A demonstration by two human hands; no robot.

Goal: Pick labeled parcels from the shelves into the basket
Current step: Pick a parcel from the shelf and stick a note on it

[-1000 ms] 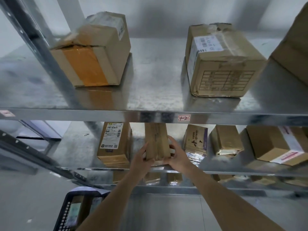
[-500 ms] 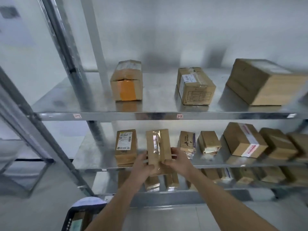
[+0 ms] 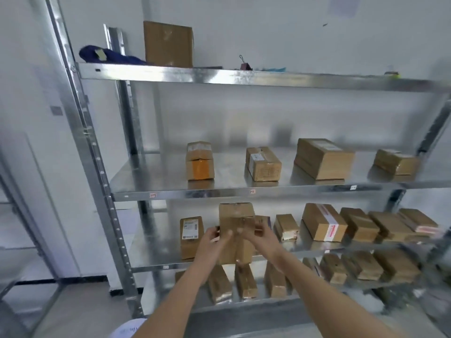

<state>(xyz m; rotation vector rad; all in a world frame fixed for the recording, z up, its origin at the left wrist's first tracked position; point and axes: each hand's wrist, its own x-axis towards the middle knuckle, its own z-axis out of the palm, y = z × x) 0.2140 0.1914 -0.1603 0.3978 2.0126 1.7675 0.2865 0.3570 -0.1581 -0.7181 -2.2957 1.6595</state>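
I hold a tall brown cardboard parcel upright in front of the lower middle shelf. My left hand grips its left side and my right hand grips its right side, fingers curled round the edges. The parcel's lower part is hidden behind my hands. A parcel with a white label stands on the shelf just left of it. The basket is out of view except for a pale blurred edge at the bottom.
The metal rack has several shelves. The shelf above carries an orange-taped box, a labelled box and two larger boxes. More parcels line the lower shelves to the right. A steel upright stands at left.
The view has pulled back and risen, so the top shelf shows now. Both hands have drawn the parcel off the shelf and toward me, still upright.
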